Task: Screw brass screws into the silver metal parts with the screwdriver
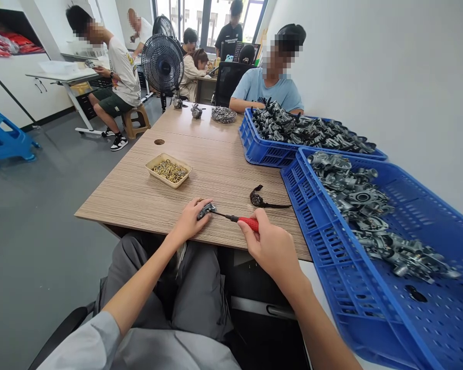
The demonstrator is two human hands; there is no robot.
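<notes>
While pinching part [206, 210] on table [127, 198] with left hand [189, 219], likely against slippage, grips driver [234, 218] in right hand [274, 245], aimed from three o'clock; has tray [160, 180] at eleven o'clock, seemingly for reach.

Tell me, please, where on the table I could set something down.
Bare tabletop shows between the tray of brass pieces and the rear crate, and left of the left hand, in front of the tray. The right side, with the front crate, is crowded, as is the near edge, where the right hand holds a screwdriver at the metal part.
</notes>
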